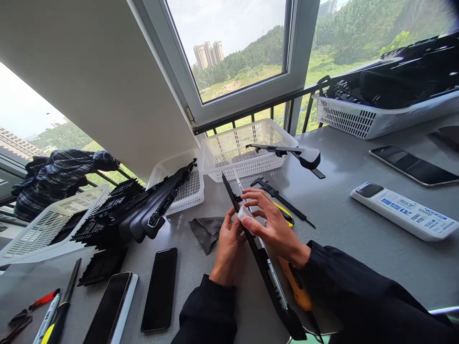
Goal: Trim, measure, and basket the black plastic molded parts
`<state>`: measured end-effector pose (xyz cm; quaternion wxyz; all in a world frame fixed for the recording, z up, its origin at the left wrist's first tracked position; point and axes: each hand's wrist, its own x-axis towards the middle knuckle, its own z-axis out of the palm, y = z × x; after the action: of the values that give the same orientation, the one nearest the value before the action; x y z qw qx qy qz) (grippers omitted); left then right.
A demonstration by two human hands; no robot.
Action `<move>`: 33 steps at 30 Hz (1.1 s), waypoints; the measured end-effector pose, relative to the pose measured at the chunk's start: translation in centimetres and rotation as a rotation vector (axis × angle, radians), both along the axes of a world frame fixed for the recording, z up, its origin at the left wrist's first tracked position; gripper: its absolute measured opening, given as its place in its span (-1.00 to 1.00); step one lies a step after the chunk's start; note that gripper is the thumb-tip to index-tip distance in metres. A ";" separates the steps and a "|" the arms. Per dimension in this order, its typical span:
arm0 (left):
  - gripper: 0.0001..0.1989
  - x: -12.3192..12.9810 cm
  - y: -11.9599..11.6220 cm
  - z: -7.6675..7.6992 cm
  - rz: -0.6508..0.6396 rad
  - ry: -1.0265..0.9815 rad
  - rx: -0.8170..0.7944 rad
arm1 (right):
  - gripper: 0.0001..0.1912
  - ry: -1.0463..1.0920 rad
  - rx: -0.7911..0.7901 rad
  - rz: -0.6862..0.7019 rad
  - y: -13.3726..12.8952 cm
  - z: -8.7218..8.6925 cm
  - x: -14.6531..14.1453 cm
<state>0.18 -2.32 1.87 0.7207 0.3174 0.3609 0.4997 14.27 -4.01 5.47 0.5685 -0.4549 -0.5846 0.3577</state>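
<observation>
A long black plastic strip (255,243) runs slantwise across the table's front, tilted, with a bright metal rail (277,282) along it. Around its middle, my left hand (229,241) is closed with thumb and fingers. My right hand (270,224) pinches a small white piece (245,213) against the strip's edge; whether it is a folded wipe or a pad I cannot tell. Close to the right hand lie black calipers (283,198) and a yellow-and-black knife (287,215), partly covered. An orange corded tool (299,291) lies under the right forearm. A dark grey cloth (206,231) is left of the hands.
White baskets (247,165) stand along the window, one with a black-and-grey part (304,157) across its rim. Stacked black plastic parts (143,210) lie left. Phones (159,289), a marker (48,317) and a white box (405,210) rest on the grey table (333,267).
</observation>
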 end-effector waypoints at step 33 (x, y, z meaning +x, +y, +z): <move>-0.30 0.0 -0.1 1.5 -0.099 0.257 0.156 | -0.26 0.216 -0.380 -0.049 1.0 -0.4 0.4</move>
<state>0.14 -2.42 3.39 0.6655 0.4511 0.3940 0.4454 14.71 -2.99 5.08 0.5403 -0.5270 -0.4312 0.4944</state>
